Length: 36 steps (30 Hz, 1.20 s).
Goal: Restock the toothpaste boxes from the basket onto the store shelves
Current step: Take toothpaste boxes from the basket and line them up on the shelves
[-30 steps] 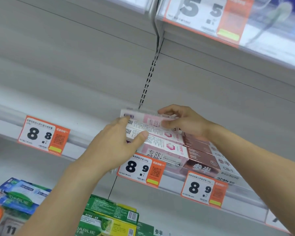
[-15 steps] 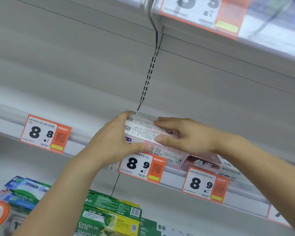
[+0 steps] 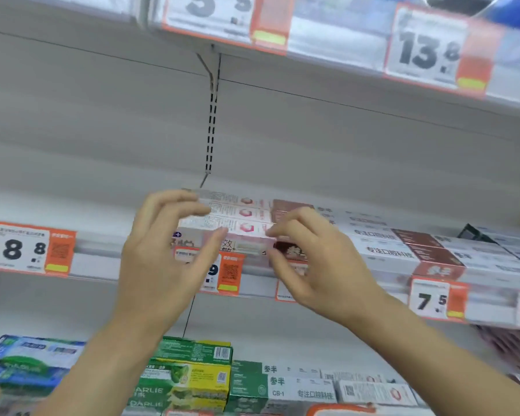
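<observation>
Pink toothpaste boxes (image 3: 237, 214): three stacked on the middle shelf (image 3: 102, 250), beside brown boxes (image 3: 291, 205). Left hand (image 3: 165, 250) and right hand (image 3: 318, 259): fingers loosely spread, gripping nothing, just in front of the stack. Step: placement apparently done. Next: fetch more from the basket, out of view.

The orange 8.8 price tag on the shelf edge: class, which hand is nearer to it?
Left. The left hand is just right of the 8.8 price tag; the right hand lies farther right, beyond the left.

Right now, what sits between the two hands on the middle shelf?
In the head view, the pink toothpaste boxes lie stacked between the left hand and right hand.
</observation>
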Available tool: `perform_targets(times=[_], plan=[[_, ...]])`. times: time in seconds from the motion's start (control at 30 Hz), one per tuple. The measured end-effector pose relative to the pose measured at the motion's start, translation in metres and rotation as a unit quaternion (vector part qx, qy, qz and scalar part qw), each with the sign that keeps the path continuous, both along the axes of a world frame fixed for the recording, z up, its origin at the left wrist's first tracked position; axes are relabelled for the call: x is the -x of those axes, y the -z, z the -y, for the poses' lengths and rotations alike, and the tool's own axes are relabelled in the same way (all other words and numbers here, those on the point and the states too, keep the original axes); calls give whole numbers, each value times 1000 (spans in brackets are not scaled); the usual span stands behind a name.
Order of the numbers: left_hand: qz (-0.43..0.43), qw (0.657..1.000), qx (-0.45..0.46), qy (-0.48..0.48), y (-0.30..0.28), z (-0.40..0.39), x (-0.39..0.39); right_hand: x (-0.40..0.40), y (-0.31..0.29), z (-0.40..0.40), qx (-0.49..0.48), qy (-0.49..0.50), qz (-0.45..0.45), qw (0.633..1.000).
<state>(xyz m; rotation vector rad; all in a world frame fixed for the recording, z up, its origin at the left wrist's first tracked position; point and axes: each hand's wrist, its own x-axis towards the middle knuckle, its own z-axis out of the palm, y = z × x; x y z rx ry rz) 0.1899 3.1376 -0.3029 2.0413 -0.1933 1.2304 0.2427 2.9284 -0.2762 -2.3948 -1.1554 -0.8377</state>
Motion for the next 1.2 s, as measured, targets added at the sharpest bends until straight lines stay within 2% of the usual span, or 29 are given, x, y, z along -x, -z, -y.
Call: perform_targets(times=[0.07, 0.1, 0.17, 0.23, 0.3, 0.37, 0.43, 0.53, 0.6, 0.67, 0.73, 0.87, 1.0, 1.1, 1.2], plan=[[49, 997, -28, 47, 14, 30, 15, 22, 19, 37, -96, 6, 11, 995], [38, 994, -40, 91, 24, 45, 19, 32, 32, 58, -117, 22, -2, 993], [-43, 979, -62, 188, 48, 79, 21, 49, 67, 105, -120, 81, -60, 988], [-165, 946, -120, 253, 77, 117, 25, 67, 111, 153, -95, 147, -161, 971], [-263, 889, -219, 303, 109, 153, 30, 84, 159, 202, -47, 208, -284, 935], [-347, 815, -306, 348, 139, 185, 35, 100, 205, 247, 36, 275, -401, 873], [-422, 752, -343, 372, 166, 215, 39, 115, 246, 286, 101, 321, -490, 804], [-513, 675, -359, 389, 212, 257, 44, 131, 296, 320, 111, 362, -595, 709], [-565, 628, -367, 389, 245, 283, 46, 135, 321, 333, 98, 389, -607, 686], [-604, 600, -366, 377, 275, 306, 46, 135, 339, 340, 78, 428, -590, 680], [-641, 590, -331, 363, 300, 327, 45, 137, 351, 346, 49, 455, -588, 666], [-705, 588, -191, 347, 336, 371, 50, 160, 369, 357, 24, 491, -621, 610], [-719, 590, -125, 345, 353, 409, 55, 182, 373, 362, 39, 466, -624, 626], [-712, 595, -93, 362, 363, 423, 55, 187, 359, 376, -91, 489, -642, 583], [-721, 605, -35, 338, 376, 426, 57, 190, 346, 386, -254, 537, -553, 585]])
